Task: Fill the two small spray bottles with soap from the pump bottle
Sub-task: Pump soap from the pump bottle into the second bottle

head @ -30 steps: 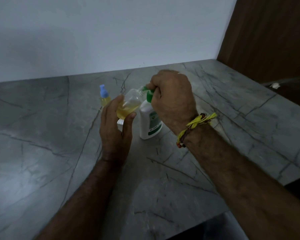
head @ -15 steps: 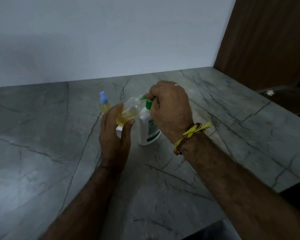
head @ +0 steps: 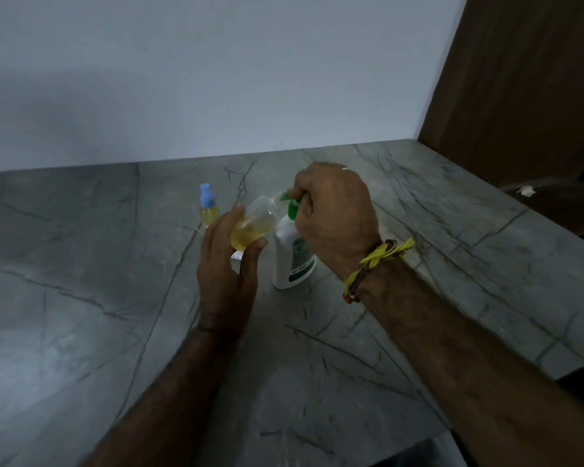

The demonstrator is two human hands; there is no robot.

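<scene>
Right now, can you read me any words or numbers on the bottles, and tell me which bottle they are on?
White plastic pump bottle with the green pump head: its green label carries print, but it is too blurred to read.
Small clear bottle of yellow liquid held tilted in the left hand: no text visible.
Small clear spray bottle with the blue cap: no text visible.
Grey marble-patterned table: no text or signs.

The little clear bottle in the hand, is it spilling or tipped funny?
The small clear bottle of yellow soap is tilted on purpose: the left hand holds its open neck at the white pump bottle's green nozzle. No spill shows on the grey marble table.
</scene>
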